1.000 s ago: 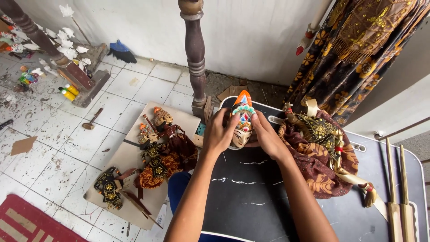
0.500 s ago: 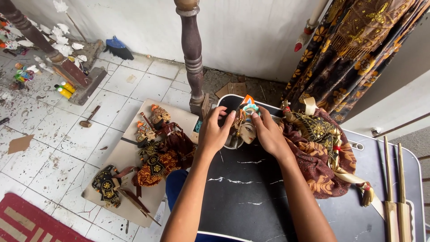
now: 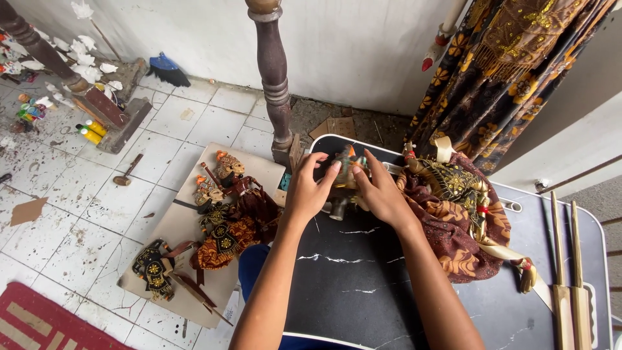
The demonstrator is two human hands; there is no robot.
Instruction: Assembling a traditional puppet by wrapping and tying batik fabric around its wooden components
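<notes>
Both hands close around a small painted puppet head (image 3: 345, 170) at the dark table's (image 3: 363, 285) far edge: left hand (image 3: 311, 188) and right hand (image 3: 379, 191) gripping it. The puppet's draped costume (image 3: 453, 214) lies right, apparently unattached; finished-looking puppets (image 3: 220, 220) rest on the floor board, left.

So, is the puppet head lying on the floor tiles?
No, both hands, left and right, hold the puppet head over the black table.
</notes>
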